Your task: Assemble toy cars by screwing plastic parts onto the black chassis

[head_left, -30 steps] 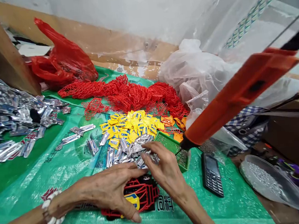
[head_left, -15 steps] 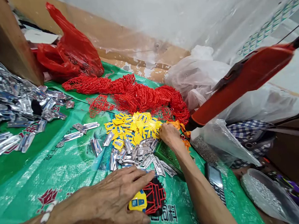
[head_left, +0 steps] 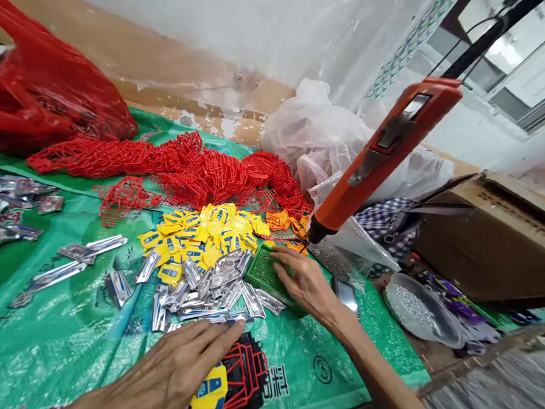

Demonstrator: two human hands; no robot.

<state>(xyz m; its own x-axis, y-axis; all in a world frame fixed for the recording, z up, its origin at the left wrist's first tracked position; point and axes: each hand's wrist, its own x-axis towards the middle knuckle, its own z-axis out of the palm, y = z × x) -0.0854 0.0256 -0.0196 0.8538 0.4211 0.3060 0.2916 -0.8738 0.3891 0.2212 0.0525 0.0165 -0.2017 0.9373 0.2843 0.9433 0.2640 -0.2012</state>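
My left hand (head_left: 173,372) lies over a toy car (head_left: 242,376) at the front of the table, fingers on top and thumb along its near side, gripping it. The car has a black base, a red cage frame and a yellow-blue hood piece; part of it is hidden under my palm. My right hand (head_left: 305,284) hovers at a small green basket (head_left: 265,272), with its fingers bent and slightly apart over the rim. Nothing shows in them; the thumb is hidden. Close by hangs an orange electric screwdriver (head_left: 369,164), tip pointing down beside my right hand.
Yellow hood pieces (head_left: 217,231), silver stickered strips (head_left: 208,293) and red cage frames (head_left: 222,177) lie heaped beyond the car. Orange pieces (head_left: 278,220) sit behind the basket. At right are a phone (head_left: 346,295), a bowl of small metal parts (head_left: 412,307) and a cardboard box (head_left: 495,242).
My view has swung to the right. My right hand has drawn back from beside the orange pieces to the green basket, its fingers loosening. My left hand still holds the toy car.
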